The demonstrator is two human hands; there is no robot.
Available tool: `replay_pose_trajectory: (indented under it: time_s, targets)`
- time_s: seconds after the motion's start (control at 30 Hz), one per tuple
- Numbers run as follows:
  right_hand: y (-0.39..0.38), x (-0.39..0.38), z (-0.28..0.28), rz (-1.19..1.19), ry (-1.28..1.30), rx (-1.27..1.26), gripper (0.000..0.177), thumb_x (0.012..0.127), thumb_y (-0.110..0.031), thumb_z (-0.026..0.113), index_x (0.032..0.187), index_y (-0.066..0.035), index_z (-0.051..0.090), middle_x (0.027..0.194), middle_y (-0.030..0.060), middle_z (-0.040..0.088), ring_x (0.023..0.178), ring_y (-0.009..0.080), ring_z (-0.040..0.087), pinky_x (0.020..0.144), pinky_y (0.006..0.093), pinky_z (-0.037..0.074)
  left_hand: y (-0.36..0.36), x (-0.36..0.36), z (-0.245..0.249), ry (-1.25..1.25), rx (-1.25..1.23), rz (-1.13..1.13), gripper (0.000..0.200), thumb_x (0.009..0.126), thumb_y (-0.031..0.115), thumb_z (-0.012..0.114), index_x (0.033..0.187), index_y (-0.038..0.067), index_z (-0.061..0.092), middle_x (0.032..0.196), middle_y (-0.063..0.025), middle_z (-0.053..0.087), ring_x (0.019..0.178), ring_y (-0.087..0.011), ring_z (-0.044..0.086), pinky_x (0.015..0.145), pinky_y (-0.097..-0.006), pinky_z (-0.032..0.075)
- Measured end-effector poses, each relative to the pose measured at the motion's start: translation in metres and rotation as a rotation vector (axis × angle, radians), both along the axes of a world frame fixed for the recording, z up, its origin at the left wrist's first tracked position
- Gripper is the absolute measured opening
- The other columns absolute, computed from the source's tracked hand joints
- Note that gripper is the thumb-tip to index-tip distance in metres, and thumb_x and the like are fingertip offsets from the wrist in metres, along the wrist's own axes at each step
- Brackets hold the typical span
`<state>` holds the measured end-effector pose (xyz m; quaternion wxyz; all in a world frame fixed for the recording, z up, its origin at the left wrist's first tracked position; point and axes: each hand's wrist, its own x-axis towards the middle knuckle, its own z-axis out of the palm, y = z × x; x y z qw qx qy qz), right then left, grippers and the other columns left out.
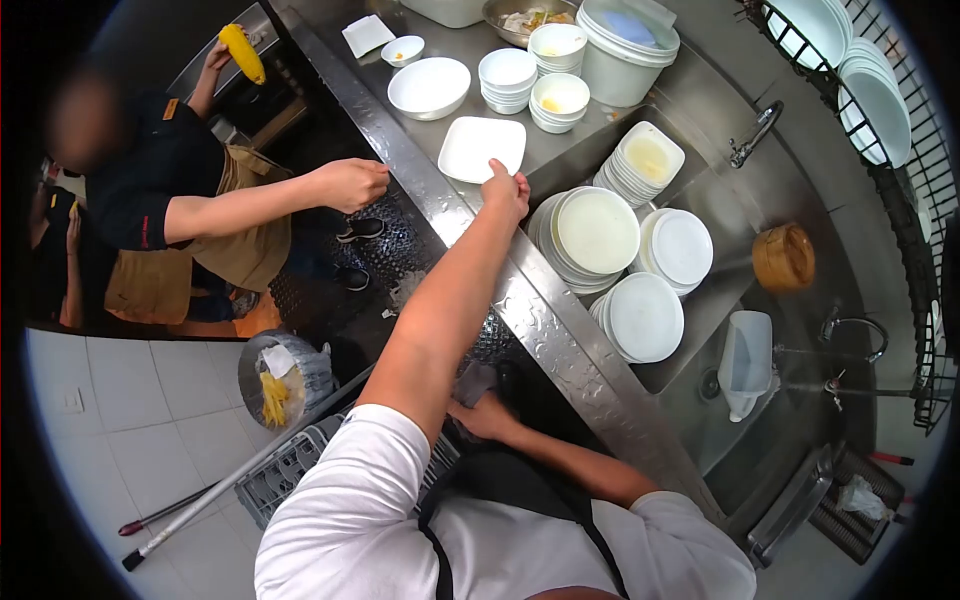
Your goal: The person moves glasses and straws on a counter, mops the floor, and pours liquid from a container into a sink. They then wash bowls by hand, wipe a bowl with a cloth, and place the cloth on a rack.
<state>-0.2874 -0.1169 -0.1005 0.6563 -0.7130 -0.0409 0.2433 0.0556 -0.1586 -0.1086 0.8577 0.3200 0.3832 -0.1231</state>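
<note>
My left hand (505, 192) reaches across the counter edge and grips the near corner of a white square dish (481, 148), the thumb on its rim. Low in front of my apron, my right hand (484, 416) is closed at a greyish cloth (474, 384); its fingers are partly hidden. Beyond the dish stand a white bowl (429, 88) and stacks of small bowls (508, 76). To the right, the sink holds stacked round plates (598, 231), more plates (646, 318) and a pile of square dishes (650, 160).
A co-worker (200, 180) stands at left, holding a yellow object (242, 54) up. A lined bin (285, 380), a grey dish rack (295, 465) and a pole (215, 488) are below. Water runs near a plastic jug (746, 362) in the right basin. A white bucket (625, 60) stands behind.
</note>
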Motion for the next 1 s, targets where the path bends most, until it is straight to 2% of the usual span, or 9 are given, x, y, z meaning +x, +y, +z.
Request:
replay_pose_trajectory:
  time_s: [0.23, 0.27, 0.37, 0.47, 0.6, 0.67, 0.73, 0.8, 1.0]
  targets:
    - [0.018, -0.02, -0.043, 0.062, -0.039, 0.085, 0.041, 0.09, -0.039, 0.059, 0.11, -0.003, 0.063, 0.101, 0.0222, 0.065, 0.096, 0.0383, 0.062, 0.087, 0.0428, 0.046, 0.033, -0.099, 0.042, -0.13, -0.154, -0.381, 0.044, 0.094, 0.038, 0.058, 0.114, -0.001, 0.051, 0.089, -0.0099, 0.06, 0.065, -0.0137, 0.055, 0.058, -0.0222, 0.051]
    - [0.018, -0.025, -0.043, 0.127, 0.003, -0.012, 0.043, 0.09, -0.041, 0.059, 0.11, -0.003, 0.062, 0.102, 0.0202, 0.065, 0.097, 0.0357, 0.062, 0.087, 0.0422, 0.046, 0.053, -0.135, 0.048, -0.313, -0.027, -0.594, 0.049, 0.096, 0.04, 0.054, 0.125, 0.001, 0.05, 0.103, -0.0098, 0.06, 0.068, -0.0124, 0.054, 0.058, -0.0227, 0.047]
    - [0.015, -0.04, -0.038, 0.344, 0.055, -0.263, 0.05, 0.087, -0.05, 0.06, 0.111, -0.006, 0.061, 0.104, 0.0181, 0.066, 0.097, 0.0326, 0.063, 0.087, 0.0416, 0.047, 0.12, -0.244, 0.053, -0.544, 0.32, -0.88, 0.042, 0.097, 0.033, 0.054, 0.123, 0.0, 0.052, 0.088, -0.0069, 0.061, 0.063, -0.0109, 0.052, 0.053, -0.0239, 0.043]
    - [0.016, -0.066, -0.065, 0.504, -0.04, -0.297, 0.049, 0.088, -0.05, 0.058, 0.115, -0.01, 0.062, 0.104, 0.021, 0.065, 0.098, 0.0362, 0.063, 0.086, 0.0424, 0.047, 0.189, -0.348, 0.023, -0.378, 0.485, -0.611, 0.026, 0.096, 0.024, 0.056, 0.113, 0.004, 0.057, 0.084, -0.0044, 0.062, 0.063, -0.0092, 0.054, 0.053, -0.0223, 0.043]
    - [0.018, -0.105, -0.054, 0.628, -0.093, -0.57, 0.064, 0.085, -0.056, 0.058, 0.099, 0.006, 0.064, 0.094, 0.0312, 0.064, 0.092, 0.0425, 0.064, 0.083, 0.045, 0.048, 0.273, -0.465, -0.129, -0.194, 0.841, -0.218, 0.03, 0.092, 0.013, 0.059, 0.119, 0.003, 0.053, 0.083, -0.0052, 0.062, 0.062, -0.0107, 0.054, 0.051, -0.0231, 0.043]
    - [0.018, -0.125, -0.028, 0.559, -0.111, -0.524, 0.071, 0.083, -0.058, 0.059, 0.089, 0.013, 0.063, 0.091, 0.0333, 0.063, 0.091, 0.0439, 0.064, 0.081, 0.0456, 0.049, 0.263, -0.501, -0.115, 0.035, 0.774, -0.49, 0.035, 0.09, 0.007, 0.058, 0.124, 0.003, 0.048, 0.087, -0.0067, 0.063, 0.074, -0.0156, 0.06, 0.061, -0.0283, 0.048]
    - [0.014, -0.147, -0.018, 0.47, -0.139, -0.446, 0.072, 0.083, -0.057, 0.06, 0.09, 0.015, 0.062, 0.092, 0.0333, 0.063, 0.091, 0.0435, 0.064, 0.081, 0.0457, 0.049, 0.266, -0.536, -0.172, -0.233, 0.847, -0.818, 0.053, 0.086, 0.009, 0.064, 0.134, 0.004, 0.043, 0.11, -0.0183, 0.063, 0.101, -0.0245, 0.061, 0.084, -0.0352, 0.051]
    - [0.012, -0.163, 0.0, 0.497, -0.236, -0.644, 0.071, 0.082, -0.054, 0.062, 0.116, 0.008, 0.058, 0.109, 0.0354, 0.059, 0.11, 0.043, 0.058, 0.097, 0.044, 0.043, 0.244, -0.551, -0.167, -0.646, 1.066, -1.193, 0.063, 0.078, 0.009, 0.068, 0.136, 0.007, 0.043, 0.12, -0.0144, 0.057, 0.104, -0.0208, 0.058, 0.093, -0.0321, 0.046]
    - [-0.002, -0.193, 0.061, 0.693, -0.179, -0.34, 0.062, 0.084, -0.052, 0.063, 0.11, 0.004, 0.062, 0.111, 0.0281, 0.06, 0.109, 0.0378, 0.057, 0.094, 0.0401, 0.044, 0.174, -0.589, -0.146, -1.084, 0.884, -1.194, 0.044, 0.079, 0.019, 0.068, 0.119, 0.007, 0.054, 0.104, -0.0104, 0.061, 0.093, -0.022, 0.059, 0.083, -0.0347, 0.047]
